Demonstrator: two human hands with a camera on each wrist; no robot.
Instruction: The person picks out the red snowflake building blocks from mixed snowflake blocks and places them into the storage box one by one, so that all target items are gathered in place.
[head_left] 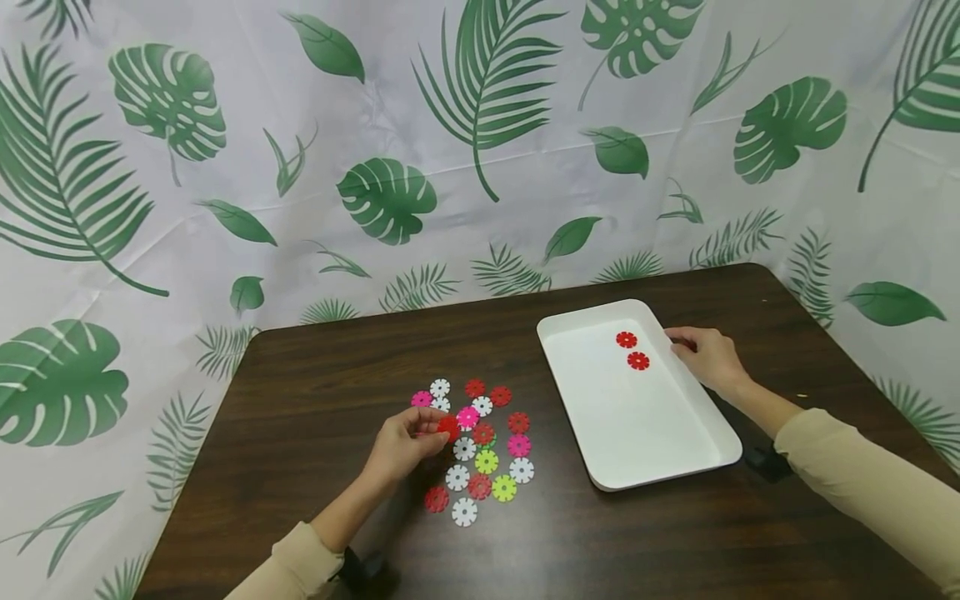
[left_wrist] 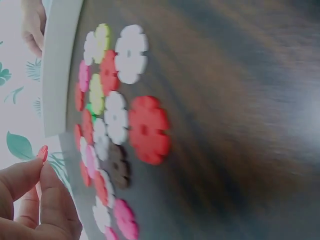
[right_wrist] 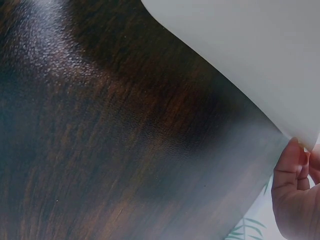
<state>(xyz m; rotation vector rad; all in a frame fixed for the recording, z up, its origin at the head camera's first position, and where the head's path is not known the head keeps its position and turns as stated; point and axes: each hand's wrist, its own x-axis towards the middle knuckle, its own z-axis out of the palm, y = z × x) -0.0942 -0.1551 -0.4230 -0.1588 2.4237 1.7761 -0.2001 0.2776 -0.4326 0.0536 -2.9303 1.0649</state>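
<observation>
My left hand (head_left: pixel 401 443) pinches a red notched plastic disc (head_left: pixel 448 427) between thumb and fingertips, above the left part of a loose group of such discs. In the left wrist view the pinched disc (left_wrist: pixel 43 153) shows edge-on, raised off the table. White, red, pink and yellow-green discs, such as the white disc (head_left: pixel 464 512), lie beneath and right of this hand, some overlapping. At right, my right hand (head_left: pixel 708 357) grips the right rim of a white tray (head_left: pixel 600 450). Two red discs (head_left: pixel 638 361) lie inside, near its far right side.
The dark wood-grain table (head_left: pixel 315 375) carries the discs and the tray. Behind it hangs a white cloth (head_left: pixel 517 225) printed with green leaves. In the left wrist view a dark brown disc (left_wrist: pixel 119 166) and a bit of a green one (left_wrist: pixel 91 111) show among the others.
</observation>
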